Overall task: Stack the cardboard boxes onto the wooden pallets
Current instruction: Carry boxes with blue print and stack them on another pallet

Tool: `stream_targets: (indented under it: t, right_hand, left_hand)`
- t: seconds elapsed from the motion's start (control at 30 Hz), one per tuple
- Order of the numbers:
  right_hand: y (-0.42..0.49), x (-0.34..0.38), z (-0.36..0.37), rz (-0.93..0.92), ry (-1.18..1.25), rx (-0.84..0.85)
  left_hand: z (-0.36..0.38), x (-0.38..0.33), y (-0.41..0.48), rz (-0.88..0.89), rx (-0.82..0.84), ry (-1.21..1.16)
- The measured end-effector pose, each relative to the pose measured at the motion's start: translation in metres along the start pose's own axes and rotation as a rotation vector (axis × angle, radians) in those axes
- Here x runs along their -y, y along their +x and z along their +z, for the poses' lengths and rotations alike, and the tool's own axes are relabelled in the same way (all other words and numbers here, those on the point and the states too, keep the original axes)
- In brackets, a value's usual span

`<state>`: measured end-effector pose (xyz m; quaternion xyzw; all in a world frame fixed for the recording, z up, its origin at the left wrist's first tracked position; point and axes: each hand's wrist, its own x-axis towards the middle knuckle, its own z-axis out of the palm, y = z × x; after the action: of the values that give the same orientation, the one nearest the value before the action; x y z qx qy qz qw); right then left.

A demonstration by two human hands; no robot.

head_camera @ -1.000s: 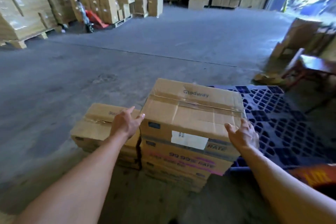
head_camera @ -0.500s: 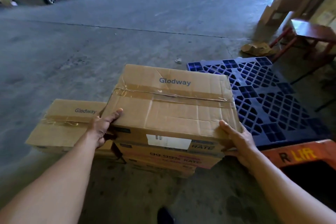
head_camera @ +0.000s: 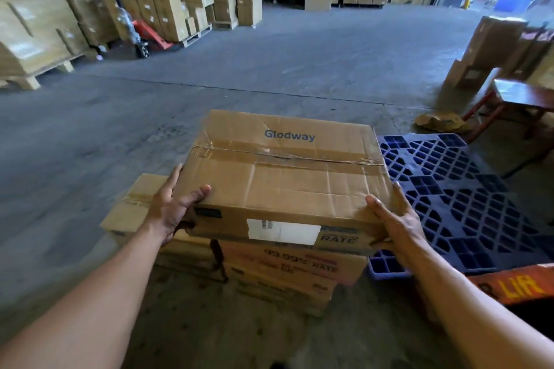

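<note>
The cardboard box (head_camera: 284,177) printed "Glodway" is a flat, rectangular carton of brown corrugated board, its top creased and dented, with a strip of shiny clear tape along the middle seam and a white label on the near side. The left hand (head_camera: 174,210) grips its left near corner, thumb on top and fingers wrapped under the edge; the right hand (head_camera: 395,225) clasps the right near corner in the same way. The box is at the centre of the view, above a stack of boxes (head_camera: 287,275) of the same kind with pink printing on their sides; whether it touches them I cannot tell. Just to the left is a lower stack (head_camera: 135,213), also taped. To the right, on the rough grey concrete floor (head_camera: 269,63), lies a blue plastic pallet (head_camera: 461,198) with a grid of open square cells, nothing on it. An orange metal part (head_camera: 515,287) with yellow letters is at its near edge. Far behind, many cartons (head_camera: 168,6) stand on wooden pallets (head_camera: 30,78), beside an orange pallet jack (head_camera: 144,33).
</note>
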<state>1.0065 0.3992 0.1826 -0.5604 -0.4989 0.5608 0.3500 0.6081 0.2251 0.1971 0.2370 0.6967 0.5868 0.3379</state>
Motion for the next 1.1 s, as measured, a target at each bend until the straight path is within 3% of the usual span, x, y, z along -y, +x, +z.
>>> stream_targets:
  t: [0.2, 0.5, 0.6, 0.8, 0.93, 1.1]
  right_hand:
    - [-0.079, 0.022, 0.021, -0.116, -0.011, 0.172]
    - [-0.188, 0.034, 0.082, -0.200, -0.063, 0.664]
    - [-0.232, 0.028, 0.098, -0.196, -0.137, 0.753]
    - [-0.336, -0.027, 0.108, -0.154, -0.231, 0.976]
    - [-0.415, -0.073, 0.119, -0.095, -0.313, 1.181]
    - [-0.517, -0.136, 0.130, -0.083, -0.406, 1.384]
  left_hand:
    - [-0.076, -0.007, -0.133, 0.081, -0.169, -0.016]
    - [-0.172, 0.024, -0.358, -0.020, -0.643, -0.057]
    - [-0.179, 0.051, -0.449, -0.055, -0.812, -0.114]
    - [-0.168, 0.115, -0.630, -0.237, -1.122, -0.259]
    - [-0.155, 0.154, -0.752, -0.388, -1.236, -0.250]
    - [-0.159, 0.206, -0.878, -0.388, -1.404, -0.320]
